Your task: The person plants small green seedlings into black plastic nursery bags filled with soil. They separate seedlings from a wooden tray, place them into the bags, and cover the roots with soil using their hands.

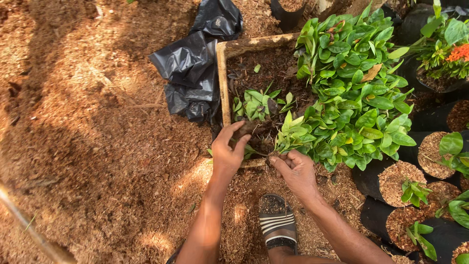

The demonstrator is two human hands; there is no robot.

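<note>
- Left hand — grip loose, fingers spread on dark soil in the wooden seedling box.
- Right hand, at 4 o'clock from it, pinches a seedling stem.
- Black bags at 11 o'clock.

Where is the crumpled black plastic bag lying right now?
In the head view, the crumpled black plastic bag lies on the brown mulch ground, upper centre, against the left side of the wooden seedling tray, beyond the left hand.

Crumpled black plastic bags lie left of the wooden seedling tray.
</note>
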